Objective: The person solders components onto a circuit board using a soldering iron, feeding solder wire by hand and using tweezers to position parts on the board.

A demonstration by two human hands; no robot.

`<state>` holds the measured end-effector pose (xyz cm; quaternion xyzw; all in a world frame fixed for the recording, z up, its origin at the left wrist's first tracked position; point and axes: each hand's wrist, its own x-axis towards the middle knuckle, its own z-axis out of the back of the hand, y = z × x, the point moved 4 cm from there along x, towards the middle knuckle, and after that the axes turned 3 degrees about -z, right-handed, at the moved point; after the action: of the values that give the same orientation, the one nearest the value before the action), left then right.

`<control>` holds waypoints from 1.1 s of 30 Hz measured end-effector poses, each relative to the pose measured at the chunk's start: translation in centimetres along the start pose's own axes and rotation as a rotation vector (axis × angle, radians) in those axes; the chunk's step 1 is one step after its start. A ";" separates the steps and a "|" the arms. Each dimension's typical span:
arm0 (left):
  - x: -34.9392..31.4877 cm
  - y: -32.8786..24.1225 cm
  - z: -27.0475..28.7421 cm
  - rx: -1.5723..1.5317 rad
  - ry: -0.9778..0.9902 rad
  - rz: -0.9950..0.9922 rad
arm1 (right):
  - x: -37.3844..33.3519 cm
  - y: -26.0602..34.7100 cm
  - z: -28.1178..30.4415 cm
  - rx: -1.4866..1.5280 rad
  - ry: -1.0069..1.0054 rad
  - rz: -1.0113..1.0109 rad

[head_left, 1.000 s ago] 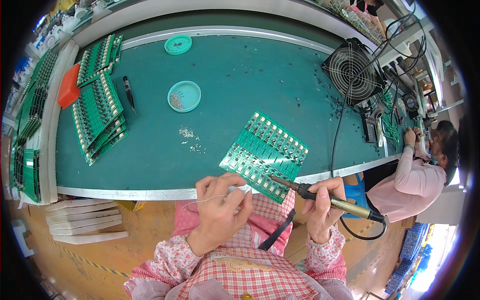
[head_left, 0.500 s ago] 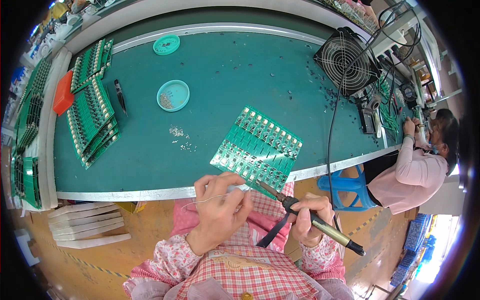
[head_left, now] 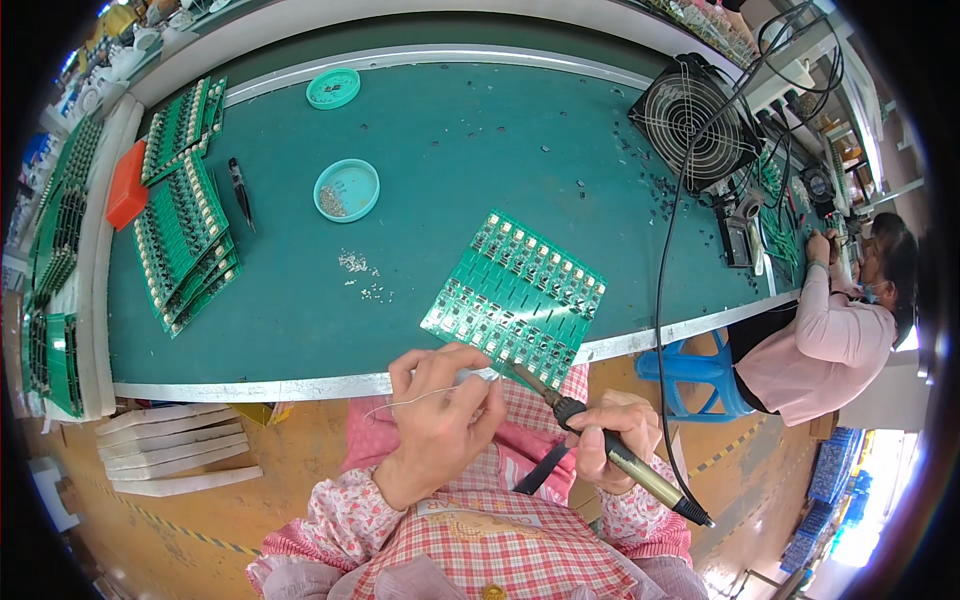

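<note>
Green circuit panel (head_left: pixel 518 296) at bench edge | left hand (head_left: pixel 440 420) pinches solder wire (head_left: pixel 405 402) | right hand (head_left: pixel 610 440) grips soldering iron (head_left: pixel 600 445) | step: soldering near-edge joints; next needs steady tip and wire meeting.

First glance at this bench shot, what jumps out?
The green circuit board panel tilted at the near edge of the teal bench, where the right hand brings a soldering iron to it and the left hand feeds thin solder wire. Then the black fan at far right and the stacked green boards at left.
</note>
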<state>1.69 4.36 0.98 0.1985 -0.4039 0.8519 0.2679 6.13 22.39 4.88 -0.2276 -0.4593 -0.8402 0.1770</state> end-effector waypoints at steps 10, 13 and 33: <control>-0.1 0.1 0.1 -0.011 0.008 -0.004 | -1.4 -0.7 0.8 0.052 -0.127 -0.097; -0.2 0.0 0.2 -0.015 0.025 0.007 | -1.5 -0.9 1.0 0.065 -0.153 -0.097; 0.8 0.2 0.6 -0.002 0.143 0.010 | -1.6 -4.8 -2.6 -0.428 -0.140 -0.054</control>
<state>1.04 4.05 1.69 0.1348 -0.3854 0.8650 0.2918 4.42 22.78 -0.57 -0.3053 -0.2878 -0.9050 0.0701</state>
